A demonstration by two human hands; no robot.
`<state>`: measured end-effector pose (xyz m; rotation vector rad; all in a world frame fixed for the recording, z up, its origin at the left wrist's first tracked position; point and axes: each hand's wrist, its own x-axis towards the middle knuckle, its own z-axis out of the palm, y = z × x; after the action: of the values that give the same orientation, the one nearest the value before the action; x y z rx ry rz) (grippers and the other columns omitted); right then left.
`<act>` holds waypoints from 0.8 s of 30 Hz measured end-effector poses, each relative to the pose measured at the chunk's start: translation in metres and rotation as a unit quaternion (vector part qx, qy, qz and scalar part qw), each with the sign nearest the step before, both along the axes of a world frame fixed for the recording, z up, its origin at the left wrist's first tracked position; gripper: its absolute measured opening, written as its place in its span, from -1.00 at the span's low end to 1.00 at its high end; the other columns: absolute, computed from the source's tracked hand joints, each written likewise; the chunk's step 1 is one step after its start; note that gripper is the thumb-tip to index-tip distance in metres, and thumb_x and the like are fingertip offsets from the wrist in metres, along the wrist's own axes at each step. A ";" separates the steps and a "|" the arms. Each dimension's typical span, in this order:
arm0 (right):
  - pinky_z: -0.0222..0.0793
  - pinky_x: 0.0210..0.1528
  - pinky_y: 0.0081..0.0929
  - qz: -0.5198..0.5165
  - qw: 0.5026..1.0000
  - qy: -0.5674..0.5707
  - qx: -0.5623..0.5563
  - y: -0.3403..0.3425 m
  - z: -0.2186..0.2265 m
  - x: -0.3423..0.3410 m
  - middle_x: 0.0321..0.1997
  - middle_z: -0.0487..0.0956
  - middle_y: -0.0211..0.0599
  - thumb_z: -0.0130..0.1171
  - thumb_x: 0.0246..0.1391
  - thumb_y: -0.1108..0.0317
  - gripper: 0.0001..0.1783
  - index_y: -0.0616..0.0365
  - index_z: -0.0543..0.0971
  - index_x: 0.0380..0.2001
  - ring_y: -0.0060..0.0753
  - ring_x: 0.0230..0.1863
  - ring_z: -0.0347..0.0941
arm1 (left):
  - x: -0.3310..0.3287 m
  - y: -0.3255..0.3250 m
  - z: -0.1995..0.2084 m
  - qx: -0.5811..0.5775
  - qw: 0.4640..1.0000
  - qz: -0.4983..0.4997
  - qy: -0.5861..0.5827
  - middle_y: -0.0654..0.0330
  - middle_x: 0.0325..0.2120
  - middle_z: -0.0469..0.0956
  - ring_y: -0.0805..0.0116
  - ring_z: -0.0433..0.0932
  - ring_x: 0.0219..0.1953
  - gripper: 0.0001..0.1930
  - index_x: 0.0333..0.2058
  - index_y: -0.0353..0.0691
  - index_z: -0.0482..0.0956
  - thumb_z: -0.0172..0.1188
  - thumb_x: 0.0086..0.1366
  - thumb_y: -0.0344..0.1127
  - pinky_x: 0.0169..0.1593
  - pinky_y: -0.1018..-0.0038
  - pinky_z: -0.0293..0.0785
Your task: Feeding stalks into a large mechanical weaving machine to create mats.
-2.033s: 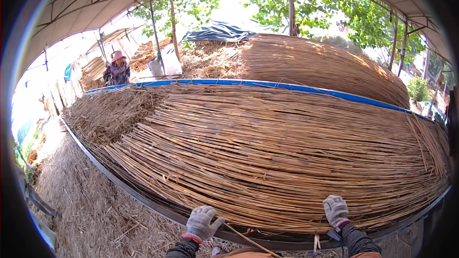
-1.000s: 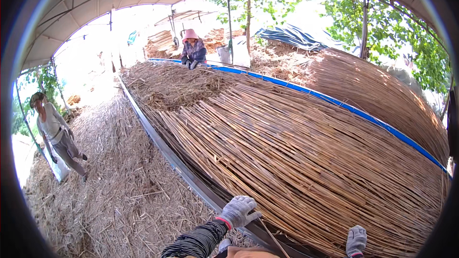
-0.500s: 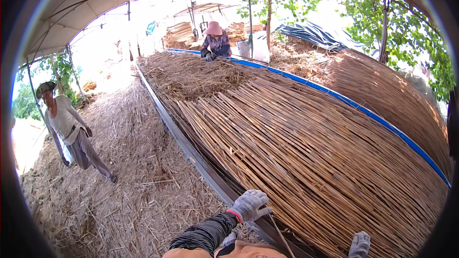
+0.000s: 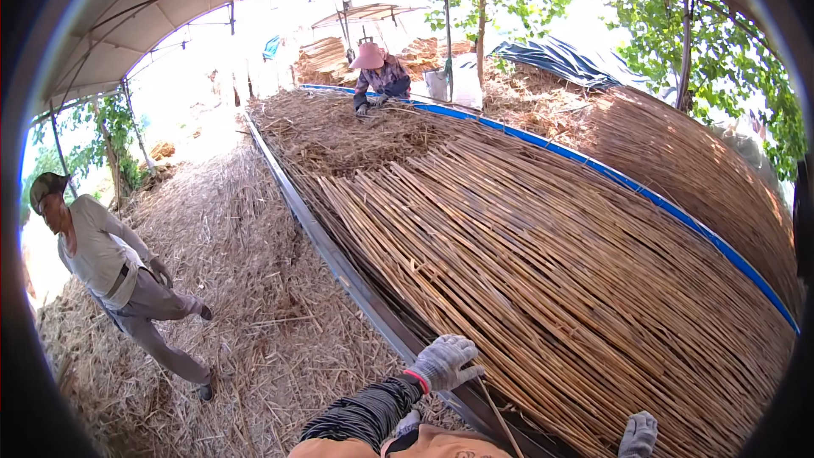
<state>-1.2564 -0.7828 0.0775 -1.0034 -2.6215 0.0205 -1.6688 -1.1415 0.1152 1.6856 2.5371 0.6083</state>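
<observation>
My left hand (image 4: 445,363), in a grey knitted work glove with a red cuff, rests at the near edge of the bed of reed stalks (image 4: 543,263). Its thumb stands apart from the fingers. A single stalk (image 4: 498,416) runs from beside the thumb tip down toward my body; the hand does not clearly grip it. Farther right, my right hand (image 4: 638,435), gloved alike, lies on the stalks near the lower edge with fingers stretched out; its wrist is out of view. The stalks lie side by side, slanting away to the far left.
A metal rail (image 4: 326,254) borders the bed on the left, a blue edge strip (image 4: 627,181) on the right. Across the far end, a person in a pink hat (image 4: 381,76) bends over loose straw (image 4: 339,131). Another person (image 4: 119,267) walks on the straw-covered ground at left.
The person at left has stepped nearer. The far person's hands have moved left over the straw. My own hands stay where they were.
</observation>
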 end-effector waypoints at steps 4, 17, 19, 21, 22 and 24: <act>0.44 0.23 -0.14 0.016 1.000 0.014 0.005 0.004 -0.006 0.004 0.02 0.66 -0.07 0.12 0.36 0.20 -0.73 0.12 0.67 -0.10 0.02 0.13 0.53 | 0.000 0.002 0.002 -0.017 1.000 0.002 -0.008 0.04 -0.06 0.61 -0.02 0.54 0.09 -0.52 -0.08 -0.25 0.62 0.15 0.43 0.13 0.26 0.16 0.38; 0.44 0.24 -0.13 0.018 1.000 0.012 0.000 0.000 0.001 0.003 0.02 0.67 -0.06 0.12 0.36 0.20 -0.73 0.13 0.69 -0.12 0.01 0.12 0.54 | 0.001 0.002 -0.002 -0.028 0.999 0.014 -0.015 0.03 -0.01 0.60 -0.01 0.52 0.14 -0.50 -0.04 -0.26 0.62 0.15 0.42 0.13 0.31 0.16 0.34; 0.44 0.24 -0.13 0.019 1.000 0.016 0.006 0.000 -0.001 0.004 0.02 0.67 -0.06 0.12 0.36 0.20 -0.73 0.13 0.69 -0.12 0.01 0.12 0.54 | 0.001 0.001 -0.001 -0.026 0.999 0.014 -0.016 0.03 -0.02 0.60 -0.01 0.53 0.12 -0.50 -0.05 -0.26 0.62 0.15 0.42 0.13 0.31 0.16 0.35; 0.44 0.23 -0.13 0.012 1.000 0.010 0.001 0.001 -0.001 0.003 0.01 0.67 -0.08 0.12 0.37 0.20 -0.72 0.13 0.69 -0.12 0.00 0.11 0.54 | 0.001 0.001 -0.002 -0.019 1.000 0.014 -0.015 0.04 -0.04 0.60 -0.01 0.53 0.11 -0.50 -0.06 -0.26 0.62 0.16 0.41 0.13 0.30 0.16 0.35; 0.44 0.23 -0.13 0.012 1.000 0.009 0.001 0.000 0.000 0.003 0.01 0.67 -0.08 0.12 0.37 0.20 -0.72 0.13 0.69 -0.12 0.00 0.11 0.54 | 0.001 0.001 -0.002 -0.019 1.000 0.014 -0.016 0.04 -0.04 0.60 -0.01 0.53 0.11 -0.50 -0.06 -0.26 0.62 0.16 0.41 0.13 0.30 0.16 0.35; 0.45 0.22 -0.14 0.012 1.000 0.006 0.005 -0.002 0.002 0.002 0.01 0.67 -0.09 0.11 0.37 0.19 -0.72 0.12 0.69 -0.11 0.00 0.11 0.55 | 0.001 0.001 -0.004 -0.003 1.000 0.012 -0.010 0.04 -0.05 0.60 -0.02 0.53 0.10 -0.51 -0.07 -0.25 0.62 0.16 0.41 0.13 0.28 0.17 0.36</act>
<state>-1.2541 -0.7846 0.0796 -0.9645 -2.6203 0.0179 -1.6680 -1.1408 0.1113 1.6416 2.5451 0.6169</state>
